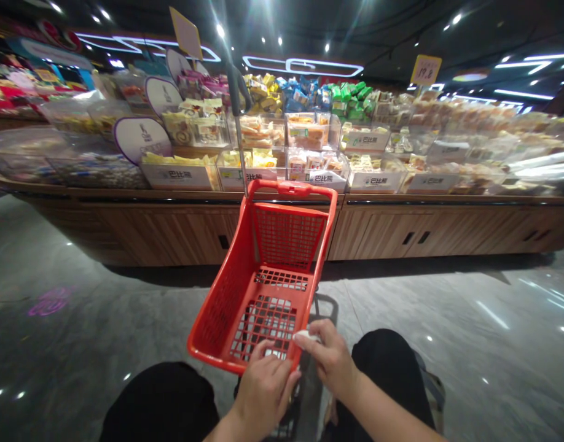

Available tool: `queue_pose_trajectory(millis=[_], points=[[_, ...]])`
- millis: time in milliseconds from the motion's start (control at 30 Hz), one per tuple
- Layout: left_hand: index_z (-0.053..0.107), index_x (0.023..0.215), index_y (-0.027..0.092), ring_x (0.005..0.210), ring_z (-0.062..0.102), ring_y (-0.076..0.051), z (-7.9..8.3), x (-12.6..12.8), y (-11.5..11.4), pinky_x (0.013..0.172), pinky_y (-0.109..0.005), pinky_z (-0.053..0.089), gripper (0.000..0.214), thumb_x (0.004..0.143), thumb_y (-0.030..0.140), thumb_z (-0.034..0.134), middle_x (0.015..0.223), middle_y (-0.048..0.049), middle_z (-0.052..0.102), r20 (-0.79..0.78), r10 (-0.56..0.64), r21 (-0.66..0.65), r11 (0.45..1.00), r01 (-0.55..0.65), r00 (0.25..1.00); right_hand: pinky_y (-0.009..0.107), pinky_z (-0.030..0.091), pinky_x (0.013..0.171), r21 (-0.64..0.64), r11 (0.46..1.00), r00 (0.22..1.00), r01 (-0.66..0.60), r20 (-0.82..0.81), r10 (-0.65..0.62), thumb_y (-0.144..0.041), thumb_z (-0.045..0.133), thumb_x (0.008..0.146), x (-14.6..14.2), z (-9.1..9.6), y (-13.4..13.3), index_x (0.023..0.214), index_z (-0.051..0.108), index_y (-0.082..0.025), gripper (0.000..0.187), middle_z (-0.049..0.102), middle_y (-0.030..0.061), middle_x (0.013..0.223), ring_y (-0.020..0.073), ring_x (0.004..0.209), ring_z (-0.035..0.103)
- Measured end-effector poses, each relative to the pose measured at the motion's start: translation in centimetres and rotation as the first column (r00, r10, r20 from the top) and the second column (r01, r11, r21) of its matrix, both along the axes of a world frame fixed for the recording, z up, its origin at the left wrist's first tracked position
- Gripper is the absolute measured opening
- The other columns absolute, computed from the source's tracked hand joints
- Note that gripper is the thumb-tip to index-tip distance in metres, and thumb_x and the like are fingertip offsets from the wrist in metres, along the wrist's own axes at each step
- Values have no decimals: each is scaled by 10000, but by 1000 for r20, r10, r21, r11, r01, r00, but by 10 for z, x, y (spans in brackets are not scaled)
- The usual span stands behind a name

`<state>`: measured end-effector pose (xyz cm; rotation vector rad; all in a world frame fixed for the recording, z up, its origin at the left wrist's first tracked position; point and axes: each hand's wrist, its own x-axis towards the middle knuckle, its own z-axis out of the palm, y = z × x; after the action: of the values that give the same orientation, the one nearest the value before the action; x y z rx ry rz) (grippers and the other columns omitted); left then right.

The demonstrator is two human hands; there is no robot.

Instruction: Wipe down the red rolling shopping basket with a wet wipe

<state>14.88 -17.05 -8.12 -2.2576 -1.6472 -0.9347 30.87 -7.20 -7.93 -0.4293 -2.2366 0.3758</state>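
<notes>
Red plastic basket (227,307) sits below a pinched white scrap (305,335)

I'm watching the person's right hand (330,362) pinching the small white scrap between thumb and forefinger, its other fingers curling loosely beneath. What the scrap is, I cannot tell from here. It is sitting just above the basket's near corner, at about 1 o'clock from the left hand (263,393).

That left hand is resting on the near rim, its fingers curving over the edge toward the mesh floor. I cannot tell whether they are gripping firmly or only lying there. A firm hold at that rim looks like the steadier way to keep the basket from shifting, while the narrow fingertip pinch seems well suited to something this slight, given the open grid below.

The basket is standing at 12 o'clock, directly before the person's black-trousered knees (387,380), with a long grey pull handle (236,104) rising from it. Beyond it, a wooden display counter (171,233) is stretching from 9 to 3 o'clock, carrying clear bins of packaged snacks (309,132). A yellow price sign (426,69) is standing at about 1 o'clock, above a polished grey floor (79,344).
</notes>
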Motion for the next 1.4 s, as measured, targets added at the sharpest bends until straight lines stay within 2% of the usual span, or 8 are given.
queue_pose_trajectory(millis=[167, 433, 533, 733, 1033, 1133, 1300, 1400], points=[[533, 769, 204, 596, 542, -116, 6, -9, -7, 914, -390, 373, 124, 848, 140, 461, 606, 48, 581, -6, -8, 16, 1000, 8, 1000, 317, 463, 697, 3, 984, 981, 179, -71, -178, -56, 413, 869, -16, 10, 27, 1149, 627, -264, 410, 490, 66, 929, 193, 854, 482], [532, 770, 202, 594, 563, -102, 13, -19, -18, 955, -381, 339, 103, 833, 135, 485, 625, 59, 601, 13, -31, 29, 999, 31, 999, 322, 461, 687, -61, 994, 984, -92, 150, 100, -143, 460, 854, -17, 7, -40, 1161, 597, -196, 340, 506, 86, 932, 208, 814, 494], [523, 737, 200, 573, 556, -100, 11, -20, -22, 949, -369, 341, 85, 817, 192, 549, 597, 68, 587, 10, -24, 56, 998, 23, 1000, 321, 463, 694, -26, 998, 994, -57, 90, 59, -126, 462, 857, -18, 8, -17, 1141, 619, -211, 335, 508, 86, 947, 203, 828, 499], [523, 701, 200, 557, 536, -89, 9, -23, -25, 963, -356, 346, 139, 821, 132, 513, 574, 67, 578, 22, -6, 83, 997, 4, 1000, 317, 464, 691, -42, 982, 975, 186, -112, -190, -59, 407, 877, -27, 14, 38, 1127, 649, -253, 398, 491, 62, 892, 185, 821, 489], [581, 809, 207, 637, 584, -92, 14, -38, -37, 1056, -343, 294, 100, 827, 150, 501, 648, 60, 621, -2, -43, 111, 993, 43, 999, 323, 474, 690, -66, 997, 998, -32, 44, 35, -92, 433, 871, -27, 9, -33, 1247, 561, -225, 418, 493, 84, 943, 195, 832, 488], [584, 814, 206, 631, 586, -92, 17, -41, -39, 1034, -343, 340, 95, 826, 152, 507, 644, 56, 623, -4, -64, 117, 991, 64, 998, 314, 471, 703, -33, 999, 1000, -8, 16, 9, -68, 437, 862, -25, 12, -13, 1194, 599, -244, 410, 495, 78, 961, 190, 845, 492], [562, 730, 205, 559, 549, -92, 18, -45, -41, 980, -372, 409, 122, 830, 160, 508, 576, 53, 574, -32, -92, 87, 992, 95, 995, 324, 467, 714, -41, 979, 976, 201, -74, -204, -55, 425, 863, -26, 18, 40, 1091, 665, -228, 373, 485, 69, 905, 194, 840, 488], [534, 679, 197, 540, 525, -85, 19, -47, -41, 990, -372, 392, 151, 821, 149, 524, 557, 61, 548, -57, -92, 71, 993, 96, 994, 335, 462, 717, -64, 969, 968, 240, -56, -243, -71, 431, 870, -27, 19, 37, 1081, 672, -216, 352, 486, 72, 896, 202, 842, 484]])
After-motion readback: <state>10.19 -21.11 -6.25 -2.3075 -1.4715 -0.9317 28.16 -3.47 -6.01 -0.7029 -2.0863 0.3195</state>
